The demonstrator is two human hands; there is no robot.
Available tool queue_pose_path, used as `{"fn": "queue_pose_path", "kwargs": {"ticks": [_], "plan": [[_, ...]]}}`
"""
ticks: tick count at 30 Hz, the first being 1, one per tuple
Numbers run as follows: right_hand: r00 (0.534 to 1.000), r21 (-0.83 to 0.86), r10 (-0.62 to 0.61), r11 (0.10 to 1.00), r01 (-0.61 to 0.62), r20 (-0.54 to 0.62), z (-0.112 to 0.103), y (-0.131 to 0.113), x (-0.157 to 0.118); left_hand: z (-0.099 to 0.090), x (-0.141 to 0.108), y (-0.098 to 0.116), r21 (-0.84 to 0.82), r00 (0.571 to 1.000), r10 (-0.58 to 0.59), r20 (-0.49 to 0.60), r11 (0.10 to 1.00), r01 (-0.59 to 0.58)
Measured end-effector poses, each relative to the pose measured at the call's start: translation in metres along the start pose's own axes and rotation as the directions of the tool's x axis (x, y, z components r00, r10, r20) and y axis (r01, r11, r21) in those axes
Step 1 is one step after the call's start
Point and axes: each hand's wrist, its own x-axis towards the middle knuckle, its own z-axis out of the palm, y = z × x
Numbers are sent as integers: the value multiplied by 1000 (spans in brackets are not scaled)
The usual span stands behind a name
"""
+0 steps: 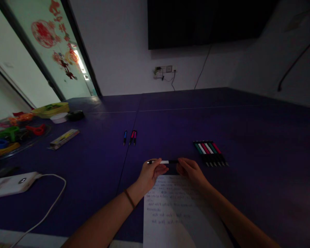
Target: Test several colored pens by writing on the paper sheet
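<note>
Between my two hands a white and black pen [164,162] lies level, just above the far edge of a paper sheet [167,206] covered in handwriting. My left hand [153,171] pinches its clicker end between thumb and fingers. At the black end, the fingertips of my right hand [191,169] close on the pen; its tip is hidden there. To the right, a row of several pens [209,151] with green, white and pink barrels lies side by side. Farther off, a blue pen [125,137] rests beside two pink pens [133,137].
A white power bank [14,184] with a white cable [63,193] sits at the left. Beyond it are a small box [65,138], a clear tray of colourful plastic pieces [9,137], a yellow basket [51,109] and a dark round item [75,115] on the purple table [100,155].
</note>
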Motion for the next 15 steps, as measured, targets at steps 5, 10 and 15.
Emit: {"fn": "queue_pose_path", "kwargs": {"ticks": [5, 10, 15], "plan": [[991, 23, 41, 999, -39, -130, -2, 0, 1, -1, -2, 1, -2, 997, -3, 72, 1000, 3], [985, -109, 62, 991, -81, -161, 1, -10, 0, -1, -1, 1, -2, 997, -10, 81, 1000, 11], [987, -245, 20, 968, -59, -158, 2, -15, -1, -1, 1, -1, -34, 999, 1, 39, 999, 1]]}}
